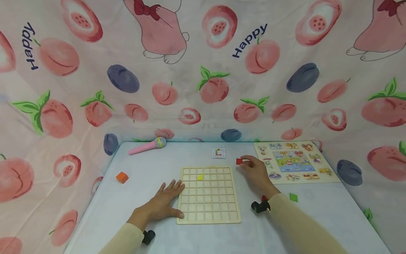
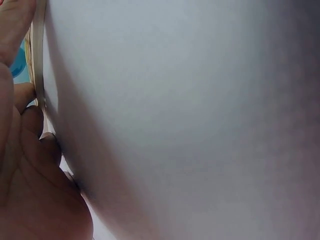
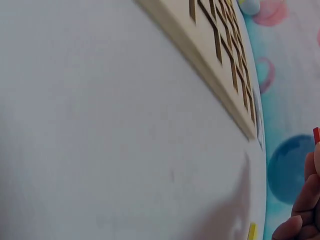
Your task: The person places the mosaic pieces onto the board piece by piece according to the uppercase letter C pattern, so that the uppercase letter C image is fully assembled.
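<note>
A wooden grid board (image 1: 209,201) lies on the table, with one yellow square tile (image 1: 200,177) in a cell near its far left corner. My left hand (image 1: 161,203) rests spread against the board's left edge, fingers and thumb touching its rim. Beyond the board's far right corner, my right hand (image 1: 255,173) pinches a red square tile (image 1: 239,161) between thumb and fingers. The right wrist view shows only a sliver of this red tile (image 3: 316,136) at the right border. Behind the board lies a small card (image 1: 218,152) printed with a grid and a coloured pattern.
A picture puzzle board (image 1: 295,162) lies at the back right. A green tile (image 1: 293,197) and a partly hidden red piece (image 1: 264,198) are near my right wrist. To the left are an orange block (image 1: 122,177) and a pink toy microphone (image 1: 147,146). Fruit-patterned cloth hangs behind.
</note>
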{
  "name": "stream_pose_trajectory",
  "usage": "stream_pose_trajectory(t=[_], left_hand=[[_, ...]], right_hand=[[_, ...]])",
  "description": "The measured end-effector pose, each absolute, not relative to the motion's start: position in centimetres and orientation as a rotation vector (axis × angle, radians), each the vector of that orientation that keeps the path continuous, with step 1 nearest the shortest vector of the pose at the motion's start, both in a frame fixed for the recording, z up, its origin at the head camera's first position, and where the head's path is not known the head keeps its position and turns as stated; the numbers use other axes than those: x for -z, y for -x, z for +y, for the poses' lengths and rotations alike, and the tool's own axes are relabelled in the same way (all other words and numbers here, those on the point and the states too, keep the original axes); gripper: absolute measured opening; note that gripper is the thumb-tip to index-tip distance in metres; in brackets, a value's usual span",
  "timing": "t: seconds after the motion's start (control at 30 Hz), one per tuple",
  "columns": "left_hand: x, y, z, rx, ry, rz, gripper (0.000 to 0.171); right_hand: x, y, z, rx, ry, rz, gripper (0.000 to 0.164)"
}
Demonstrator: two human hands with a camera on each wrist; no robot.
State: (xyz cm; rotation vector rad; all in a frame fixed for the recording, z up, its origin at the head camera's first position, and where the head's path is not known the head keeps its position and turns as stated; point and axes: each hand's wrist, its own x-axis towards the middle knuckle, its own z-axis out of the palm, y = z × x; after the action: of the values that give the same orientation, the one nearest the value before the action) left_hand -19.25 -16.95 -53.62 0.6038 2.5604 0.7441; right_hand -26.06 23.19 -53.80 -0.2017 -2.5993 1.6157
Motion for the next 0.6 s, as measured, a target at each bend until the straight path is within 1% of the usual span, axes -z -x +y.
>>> stream_pose_trajectory(t=[0.23, 0.4, 0.6], left_hand=[[53.8, 19.3, -16.9, -0.743, -0.599, 2.560, 0.114], [53.9, 19.4, -16.9, -0.735, -0.605, 2.569, 0.115], [53.9, 19.3, -16.9, -0.749, -0.603, 2.566, 0.115]], right_hand=[[53.9, 25.4, 19.6, -1.681, 0.143, -2.565, 0.030], [53.9, 24.8, 17.1, -1.767, 0.152, -2.555, 0.029], [53.9, 24.5, 14.7, -1.807, 0.074, -2.545, 0.028]])
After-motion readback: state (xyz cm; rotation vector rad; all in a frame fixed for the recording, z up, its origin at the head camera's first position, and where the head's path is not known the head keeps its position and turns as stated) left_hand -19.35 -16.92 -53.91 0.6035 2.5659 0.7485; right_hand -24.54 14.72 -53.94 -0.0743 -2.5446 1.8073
